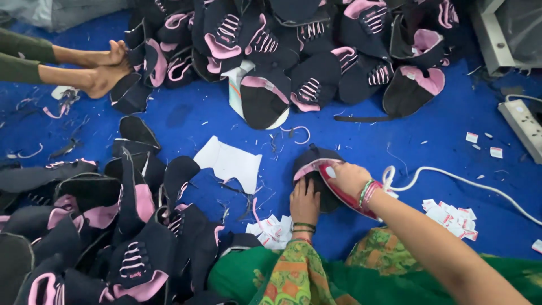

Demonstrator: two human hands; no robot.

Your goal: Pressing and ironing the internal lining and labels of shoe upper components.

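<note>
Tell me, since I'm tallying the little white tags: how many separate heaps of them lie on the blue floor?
2: one heap of tags beside the left hand, another heap right of the right forearm. Loose ones lie farther right; some may be hidden.

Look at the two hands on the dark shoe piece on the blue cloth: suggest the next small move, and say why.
Probably slide the red iron slowly across the black and pink shoe upper. The right hand rests on the iron, which sits on the upper's edge, while the left hand presses the piece flat against the blue cloth. The left fingers should stay clear of the iron.
</note>
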